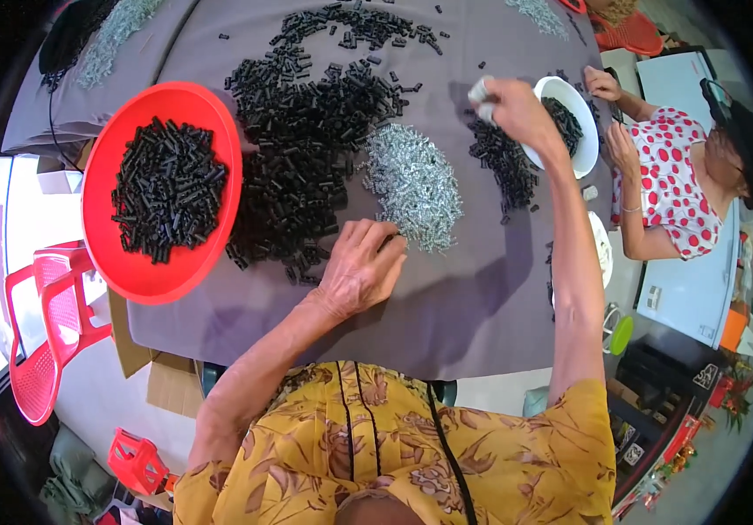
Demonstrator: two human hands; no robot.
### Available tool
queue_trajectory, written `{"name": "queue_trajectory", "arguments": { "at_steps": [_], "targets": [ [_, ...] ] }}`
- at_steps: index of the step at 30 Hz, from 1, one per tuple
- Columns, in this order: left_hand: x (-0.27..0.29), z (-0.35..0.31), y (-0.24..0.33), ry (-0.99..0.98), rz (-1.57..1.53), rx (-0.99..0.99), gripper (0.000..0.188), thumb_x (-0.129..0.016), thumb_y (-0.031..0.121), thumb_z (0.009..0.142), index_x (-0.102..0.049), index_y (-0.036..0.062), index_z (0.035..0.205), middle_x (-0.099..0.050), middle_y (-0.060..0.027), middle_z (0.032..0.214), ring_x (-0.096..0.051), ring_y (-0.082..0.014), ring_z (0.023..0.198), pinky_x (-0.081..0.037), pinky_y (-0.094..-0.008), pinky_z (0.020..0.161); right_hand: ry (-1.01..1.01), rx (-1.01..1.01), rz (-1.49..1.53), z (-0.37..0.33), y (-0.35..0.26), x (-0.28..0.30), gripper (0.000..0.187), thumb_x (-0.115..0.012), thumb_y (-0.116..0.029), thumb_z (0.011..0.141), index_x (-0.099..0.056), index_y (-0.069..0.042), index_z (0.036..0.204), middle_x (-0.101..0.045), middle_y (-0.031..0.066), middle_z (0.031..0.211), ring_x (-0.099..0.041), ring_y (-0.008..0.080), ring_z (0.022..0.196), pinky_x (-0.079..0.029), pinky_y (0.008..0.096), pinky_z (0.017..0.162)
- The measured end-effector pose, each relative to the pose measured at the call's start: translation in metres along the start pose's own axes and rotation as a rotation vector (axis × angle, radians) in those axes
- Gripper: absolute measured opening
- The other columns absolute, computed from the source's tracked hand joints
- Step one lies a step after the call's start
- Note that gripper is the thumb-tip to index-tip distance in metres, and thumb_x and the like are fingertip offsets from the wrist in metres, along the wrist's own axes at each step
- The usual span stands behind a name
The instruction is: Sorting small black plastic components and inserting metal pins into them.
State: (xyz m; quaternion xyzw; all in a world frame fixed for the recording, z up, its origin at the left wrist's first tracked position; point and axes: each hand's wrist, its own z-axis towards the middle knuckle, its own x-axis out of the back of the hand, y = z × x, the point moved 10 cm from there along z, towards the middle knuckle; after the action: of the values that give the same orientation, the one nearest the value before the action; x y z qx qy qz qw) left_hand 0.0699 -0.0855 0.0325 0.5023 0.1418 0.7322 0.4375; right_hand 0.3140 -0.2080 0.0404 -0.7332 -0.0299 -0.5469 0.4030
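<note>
From my remote seat I've the L hand [361, 267] at the near L edge of the silver pile [413, 188] of small metal pcs, fingers curled in toward the thumb; can't tell if it's pinching a pc. The R hand [524, 112] hangs over the small black heap [506, 166], next to the white bowl [589, 144], w/ white wraps [480, 90] on the fingertips; it's blurred, so can't tell whether it's grasping anything.

Silver pile sits mid-table on the grey tablecloth [446, 306], btwn the big black heap [293, 188] of short plastic cylinders on its L and the small one on its R. Far L, the red basin [166, 284] holds more black tubes [171, 188]; white bowl has black pcs in it too. On the R, a co-worker in a polka-dot top [670, 179] has both hands at the table edge.
</note>
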Motion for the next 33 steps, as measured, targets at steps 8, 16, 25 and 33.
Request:
{"name": "queue_trajectory", "arguments": {
  "at_steps": [8, 16, 25, 33],
  "targets": [
    [-0.004, 0.001, 0.001, -0.015, 0.02, 0.001, 0.025, -0.068, 0.003, 0.07, -0.06, 0.0024, 0.094, -0.055, -0.0108, 0.095, -0.053, -0.0282, 0.083, -0.042, -0.0383, 0.071, 0.052, 0.038, -0.464, -0.074, -0.011, -0.031, 0.019, -0.058, 0.002, 0.071, -0.059, -0.001, 0.089, -0.058, 0.0175, 0.085, -0.056, 0.0415, 0.078, -0.045, 0.0467, 0.068],
    [-0.003, 0.001, 0.002, 0.001, 0.037, 0.003, 0.024, -0.068, 0.002, 0.069, -0.061, 0.003, 0.092, -0.055, -0.0104, 0.093, -0.053, -0.028, 0.083, -0.042, -0.0386, 0.07, 0.444, -0.465, 0.668, -0.165, 0.06, -0.013, 0.014, -0.067, 0.002, 0.075, -0.059, 0.0, 0.086, -0.06, 0.0047, 0.07, -0.059, 0.0142, 0.063, -0.047, 0.0276, 0.058],
    [-0.006, 0.003, 0.005, -0.018, 0.053, -0.004, 0.026, -0.069, 0.002, 0.068, -0.061, 0.0031, 0.092, -0.056, -0.0103, 0.094, -0.053, -0.0281, 0.082, -0.042, -0.0384, 0.069, 0.625, -0.047, 1.599, -0.187, 0.056, -0.024, 0.016, -0.063, -0.003, 0.079, -0.059, -0.002, 0.095, -0.06, 0.0131, 0.085, -0.059, 0.0231, 0.072, -0.048, 0.0323, 0.061],
    [-0.004, 0.002, 0.002, -0.001, 0.042, 0.012, 0.025, -0.069, 0.002, 0.068, -0.061, 0.0032, 0.091, -0.056, -0.0101, 0.093, -0.054, -0.0279, 0.082, -0.042, -0.0384, 0.069, 0.645, -0.602, 0.546, -0.173, 0.071, -0.018, 0.012, -0.066, -0.009, 0.081, -0.065, -0.004, 0.092, -0.056, -0.0038, 0.066, -0.049, 0.0072, 0.052, -0.035, 0.0212, 0.047]
  ]
}}
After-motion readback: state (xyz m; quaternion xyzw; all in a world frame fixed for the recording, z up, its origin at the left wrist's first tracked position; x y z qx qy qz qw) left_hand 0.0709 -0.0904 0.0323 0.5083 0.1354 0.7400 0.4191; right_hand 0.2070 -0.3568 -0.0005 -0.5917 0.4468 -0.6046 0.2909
